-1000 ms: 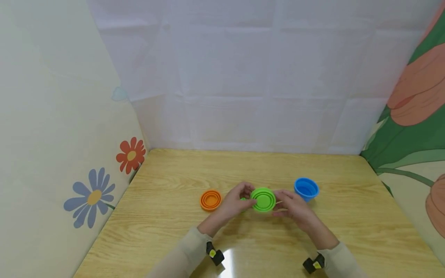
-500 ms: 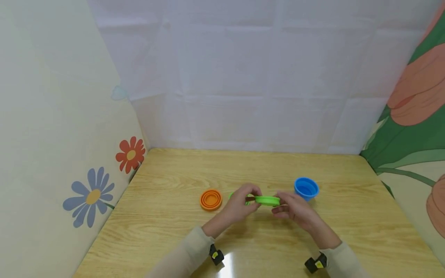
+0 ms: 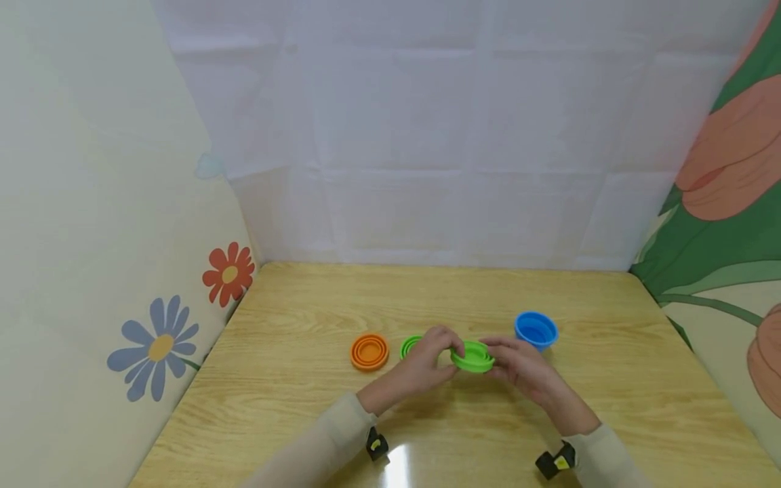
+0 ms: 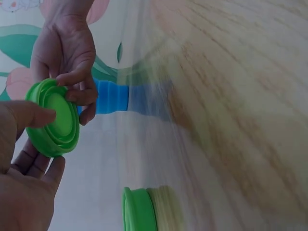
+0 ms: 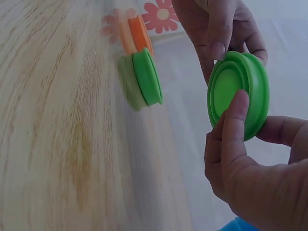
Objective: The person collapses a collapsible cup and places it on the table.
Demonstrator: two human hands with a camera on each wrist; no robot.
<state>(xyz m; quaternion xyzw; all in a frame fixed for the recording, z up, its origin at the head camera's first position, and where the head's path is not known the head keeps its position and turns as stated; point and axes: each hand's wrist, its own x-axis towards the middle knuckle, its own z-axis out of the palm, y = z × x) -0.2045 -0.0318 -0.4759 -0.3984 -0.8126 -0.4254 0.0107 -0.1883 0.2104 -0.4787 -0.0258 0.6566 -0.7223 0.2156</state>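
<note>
A green collapsible cup (image 3: pixel 473 358), folded flat into rings, is held above the table between both hands. On its left side my left hand (image 3: pixel 424 364) pinches the rim, the thumb lying over one face in the left wrist view. My right hand (image 3: pixel 527 373) grips the opposite side, with a finger pressed on the ringed face in the right wrist view. A second folded green cup (image 5: pixel 147 77) lies on the table, partly hidden behind my left hand in the head view. Beside it is a folded orange cup (image 3: pixel 369 352).
An expanded blue cup (image 3: pixel 537 330) stands upright behind my right hand. The wooden table (image 3: pixel 293 407) meets a white cloth backdrop (image 3: pixel 390 135), with flower-printed sheets at the left and right.
The held green cup has turned from facing the camera, through edge-on, to a tilted pose, and shifted slightly right. The second green cup shows more now. The orange and blue cups stay put.
</note>
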